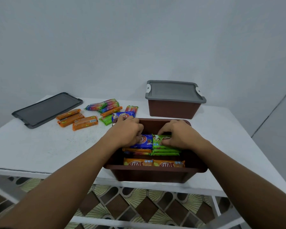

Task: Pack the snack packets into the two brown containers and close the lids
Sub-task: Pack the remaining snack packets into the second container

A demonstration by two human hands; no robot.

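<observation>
Two brown containers stood on the desk (40, 146): an open container (155, 173) and a lidded container (172, 109). The left hand (127, 129) pinched a blue packet (144, 143) and the right hand (178, 134) a green packet (158, 144), both lying crosswise.

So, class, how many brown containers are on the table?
2. The open container sits at the table's near edge, both hands inside it; the closed container stands behind it, to the right.

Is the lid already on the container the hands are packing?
No: the open container under both hands has no lid, and a loose grey lid lies flat on the table at far left.
</observation>
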